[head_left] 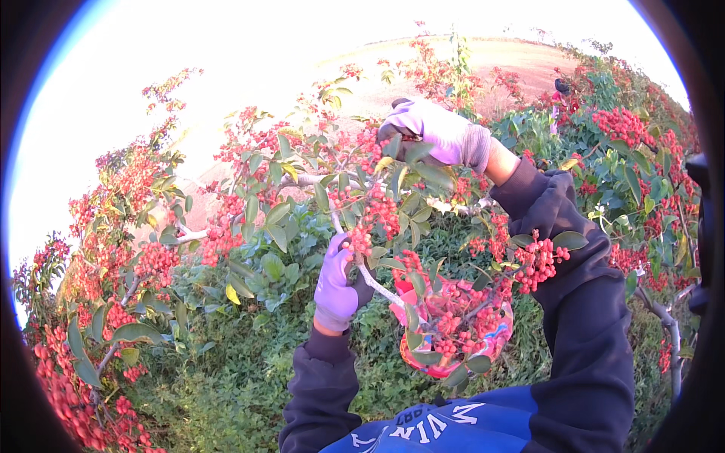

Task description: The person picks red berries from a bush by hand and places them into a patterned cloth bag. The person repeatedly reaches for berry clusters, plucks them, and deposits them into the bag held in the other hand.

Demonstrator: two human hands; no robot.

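My left hand point(337, 285), in a light purple glove with a dark palm, is closed around a thin pale branch point(370, 278) below a cluster of red berries point(381, 211). Higher up and to the right, my right hand point(430, 134), gloved the same way, reaches in among leaves and berries. Its fingers curl inward beside a red berry cluster point(368, 149); leaves and the glove hide what is between them. Below the hands, a pink and red bag point(498, 336) hangs in front of me, with berry clusters and leaves over its opening.
Berry-laden branches spread on the left point(157, 260) and right point(623, 127). Another berry cluster point(540, 260) overlaps my right sleeve. Low green plants point(249, 385) cover the ground. Bare reddish soil point(506, 64) lies beyond, and a person point(559, 98) is partly visible at the far right.
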